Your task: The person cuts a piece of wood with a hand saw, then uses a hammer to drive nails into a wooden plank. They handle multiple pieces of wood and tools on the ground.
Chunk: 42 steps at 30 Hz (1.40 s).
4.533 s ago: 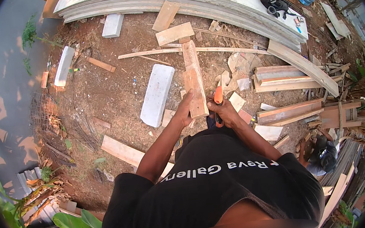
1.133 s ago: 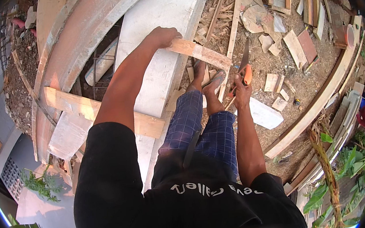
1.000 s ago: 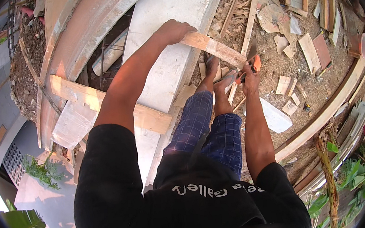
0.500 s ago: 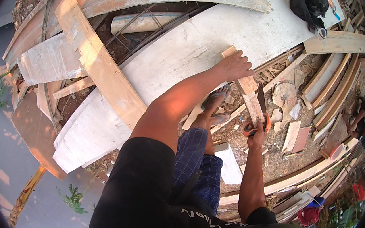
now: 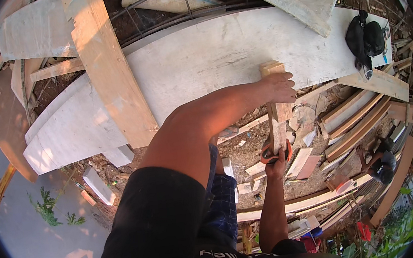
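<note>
A short, thick length of timber (image 5: pixel 279 116) points away from me, its far end over the edge of a long white board (image 5: pixel 198 54). My left hand (image 5: pixel 279 89) is closed over the timber near that far end, fingers bent over its right side. At the timber's near end, my right hand (image 5: pixel 277 166) grips the orange and black handle of a handsaw (image 5: pixel 269 153). The saw's blade cannot be made out; it is hidden by the timber or seen edge-on.
A wide plank (image 5: pixel 109 63) crosses the white board at the left. A black bag (image 5: pixel 365 39) lies on its right end. Curved boards (image 5: pixel 357 123) and offcuts (image 5: pixel 303 161) cover the ground to the right, where another person (image 5: pixel 384 163) crouches.
My view has shifted, so the surroundings sit differently. Both hands keep their holds. The saw blade, visible along the timber's right side before, no longer shows.
</note>
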Each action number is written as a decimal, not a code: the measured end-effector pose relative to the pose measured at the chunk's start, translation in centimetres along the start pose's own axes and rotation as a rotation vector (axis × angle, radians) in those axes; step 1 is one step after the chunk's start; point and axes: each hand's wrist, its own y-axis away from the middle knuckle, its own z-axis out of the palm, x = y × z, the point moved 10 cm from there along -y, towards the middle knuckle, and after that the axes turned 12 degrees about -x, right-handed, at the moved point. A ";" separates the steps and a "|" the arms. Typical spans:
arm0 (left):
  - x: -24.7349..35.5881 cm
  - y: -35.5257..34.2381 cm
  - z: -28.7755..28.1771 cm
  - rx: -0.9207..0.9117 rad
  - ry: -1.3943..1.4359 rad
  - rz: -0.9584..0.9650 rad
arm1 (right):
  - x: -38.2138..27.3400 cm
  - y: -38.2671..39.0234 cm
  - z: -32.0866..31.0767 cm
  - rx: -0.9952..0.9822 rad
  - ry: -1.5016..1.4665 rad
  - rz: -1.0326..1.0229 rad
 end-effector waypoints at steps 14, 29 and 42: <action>-0.8 1.2 -1.3 -0.031 0.076 0.018 | -0.7 -1.0 -1.0 0.022 -0.002 -0.045; -1.3 2.0 -2.2 -0.165 0.058 0.025 | -2.4 -0.3 1.5 -0.075 0.075 -0.101; -0.3 0.9 -3.3 -0.258 0.089 0.036 | -2.3 0.4 -1.2 0.247 -0.001 -0.145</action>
